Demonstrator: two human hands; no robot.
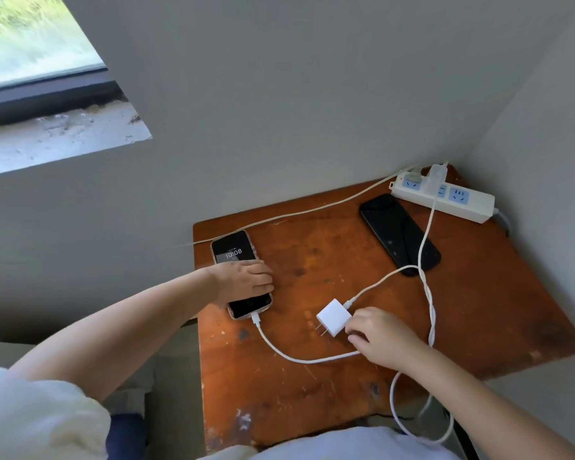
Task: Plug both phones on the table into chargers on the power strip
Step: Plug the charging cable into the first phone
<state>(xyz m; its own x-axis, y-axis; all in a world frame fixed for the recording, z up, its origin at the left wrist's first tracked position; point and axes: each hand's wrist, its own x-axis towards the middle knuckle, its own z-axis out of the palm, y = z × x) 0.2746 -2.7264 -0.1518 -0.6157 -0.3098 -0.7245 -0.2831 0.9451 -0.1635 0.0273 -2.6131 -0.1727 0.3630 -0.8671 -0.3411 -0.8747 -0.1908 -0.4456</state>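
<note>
A phone with a lit screen (233, 254) lies at the left of the wooden table (478, 310), a white cable (279, 351) plugged into its near end. My left hand (246, 282) rests flat on that phone. My right hand (382, 336) pinches a white charger block (332, 317) lying on the table, its prongs pointing toward me. A second, dark phone (399, 234) lies near the white power strip (445, 197) in the back right corner. Another white charger (437, 175) sits in the strip, its cable running across the dark phone.
The table stands in a wall corner. A beige cord (296, 212) runs along the back edge to the strip. White cable loops hang off the table's front right edge (412, 423). A window sill (63, 141) is at upper left.
</note>
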